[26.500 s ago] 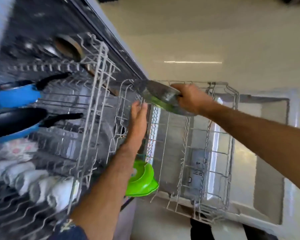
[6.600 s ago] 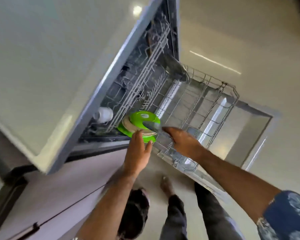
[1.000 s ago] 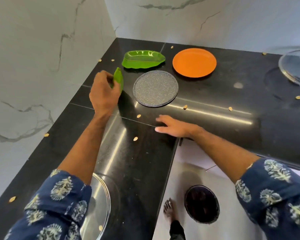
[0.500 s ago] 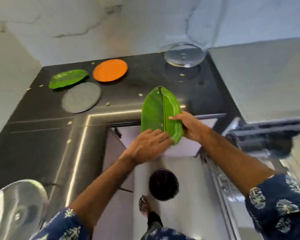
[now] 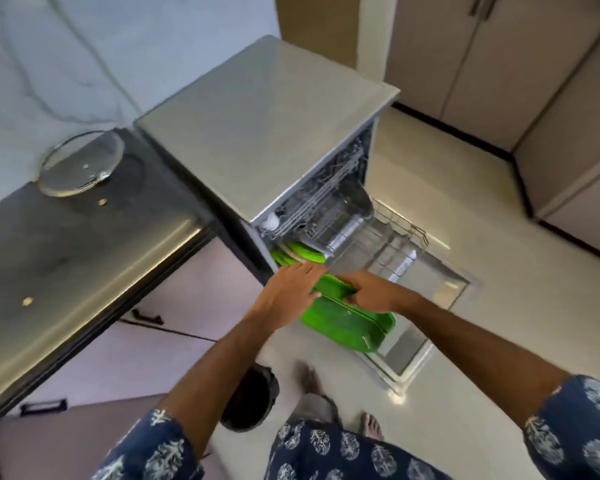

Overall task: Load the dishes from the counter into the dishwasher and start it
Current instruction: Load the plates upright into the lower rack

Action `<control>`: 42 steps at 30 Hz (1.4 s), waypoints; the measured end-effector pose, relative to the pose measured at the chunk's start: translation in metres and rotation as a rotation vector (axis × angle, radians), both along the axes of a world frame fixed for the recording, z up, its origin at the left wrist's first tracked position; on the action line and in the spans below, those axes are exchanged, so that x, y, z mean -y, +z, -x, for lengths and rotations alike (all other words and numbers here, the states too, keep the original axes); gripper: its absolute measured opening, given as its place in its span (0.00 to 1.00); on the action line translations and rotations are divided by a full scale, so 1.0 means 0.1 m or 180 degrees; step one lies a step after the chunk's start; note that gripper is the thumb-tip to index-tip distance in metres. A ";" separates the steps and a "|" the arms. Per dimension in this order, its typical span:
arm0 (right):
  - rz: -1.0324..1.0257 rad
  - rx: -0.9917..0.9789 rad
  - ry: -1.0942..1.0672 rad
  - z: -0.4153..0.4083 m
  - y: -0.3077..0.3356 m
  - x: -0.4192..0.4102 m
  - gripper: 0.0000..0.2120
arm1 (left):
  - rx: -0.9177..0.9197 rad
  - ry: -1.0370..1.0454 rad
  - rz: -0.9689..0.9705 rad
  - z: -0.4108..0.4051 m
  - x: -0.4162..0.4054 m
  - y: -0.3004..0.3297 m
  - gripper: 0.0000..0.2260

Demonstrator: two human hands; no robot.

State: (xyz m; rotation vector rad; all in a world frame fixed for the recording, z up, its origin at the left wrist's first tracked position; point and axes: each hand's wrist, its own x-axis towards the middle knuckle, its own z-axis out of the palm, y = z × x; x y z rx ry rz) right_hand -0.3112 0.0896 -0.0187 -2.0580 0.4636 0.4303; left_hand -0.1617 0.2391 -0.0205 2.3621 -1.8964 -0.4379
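I hold a green leaf-shaped plate (image 5: pixel 347 323) above the open dishwasher door (image 5: pixel 430 306), just in front of the pulled-out lower rack (image 5: pixel 392 237). My right hand (image 5: pixel 371 292) grips the plate's upper edge with curled fingers. My left hand (image 5: pixel 288 292) lies across its near side, fingers stretched flat toward the rack. Green dishes (image 5: pixel 298 254) stand at the rack's near end. The silver dishwasher (image 5: pixel 264 123) stands to the right of the black counter (image 5: pixel 66 254). The image is motion-blurred.
A glass lid (image 5: pixel 80 164) lies on the counter near the wall, with small crumbs around it. A dark round bin (image 5: pixel 253 400) stands on the pale floor by my feet. Beige cupboards (image 5: pixel 516 64) line the far right.
I have turned from the counter to the dishwasher. The green leaf plate has come down from chest height to just over the open door, still between both hands.
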 end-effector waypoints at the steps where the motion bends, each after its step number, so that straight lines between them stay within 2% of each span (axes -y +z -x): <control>1: 0.0057 0.0009 -0.0066 0.04 -0.07 0.05 0.22 | -0.0163 0.0105 -0.0034 -0.02 0.13 -0.09 0.17; 3: 0.0050 -0.0009 -0.0366 0.10 -0.25 0.26 0.20 | -0.0478 0.0381 0.0061 -0.15 0.40 -0.30 0.10; 7: -0.0317 -0.0334 -0.0920 0.12 -0.69 0.76 0.23 | -0.0878 0.0764 0.0497 -0.52 0.77 -0.85 0.05; 11: -0.0291 -0.0618 -0.1224 -0.15 -1.37 1.06 0.16 | -0.1062 0.0788 0.0489 -0.90 1.20 -1.52 0.04; 13: -0.0327 -0.0651 -0.1344 -0.36 -1.78 1.19 0.18 | -0.1139 0.0723 0.0519 -1.10 1.45 -1.90 0.08; 16: -0.0363 -0.0472 -0.1653 -0.65 -2.33 1.39 0.22 | -0.0901 0.0844 0.0722 -1.34 1.71 -2.49 0.21; 20: -0.0264 -0.0059 -0.2145 -0.88 -3.11 1.71 0.13 | -0.0238 0.0937 0.0341 -1.62 1.89 -3.30 0.26; 27: 0.0580 0.0261 -0.1814 -1.42 -4.21 2.12 0.17 | 0.0473 0.1151 -0.0109 -1.93 2.03 -4.26 0.35; 34: 0.0807 0.0325 -0.1091 -1.99 -4.68 2.12 0.16 | 0.0359 0.1644 -0.0018 -1.98 2.05 -4.52 0.38; 40: 0.1352 0.0230 -0.0583 -2.31 -4.95 2.05 0.17 | 0.0779 0.1178 -0.0188 -2.07 2.08 -4.66 0.35; 42: 0.1718 0.0296 -0.0475 -2.35 -5.06 2.03 0.18 | 0.0813 0.1087 -0.0167 -2.11 2.07 -4.70 0.33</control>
